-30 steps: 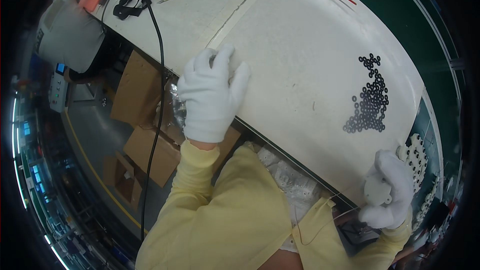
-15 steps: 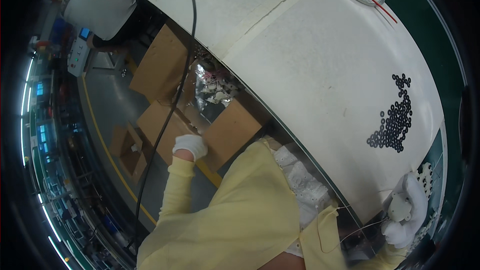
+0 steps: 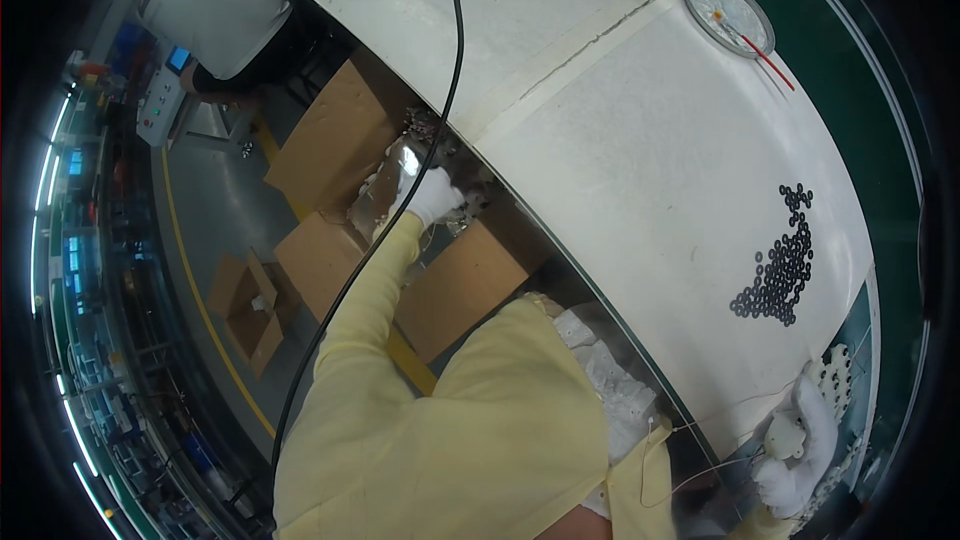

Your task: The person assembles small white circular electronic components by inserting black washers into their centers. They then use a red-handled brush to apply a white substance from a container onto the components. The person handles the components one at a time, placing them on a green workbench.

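The white-gloved left hand (image 3: 432, 196) reaches into an open brown cardboard box (image 3: 400, 230) of clear plastic bags (image 3: 400, 162) at centre left; the gloved right hand (image 3: 795, 455) rests at the lower right.

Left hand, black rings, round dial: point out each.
left hand (image 3: 432, 195), head view, back of the white glove
black rings (image 3: 778, 265), head view, middle of the cluster
round dial (image 3: 728, 12), head view, its face

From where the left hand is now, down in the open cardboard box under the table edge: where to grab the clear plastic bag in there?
Probably by the crumpled top of the clear plastic bag, coming straight down from above. The cardboard box is open upward, its flaps and the table edge close off the sides, and the left hand is already at that loose, gathered plastic. What the bag holds cannot be made out.
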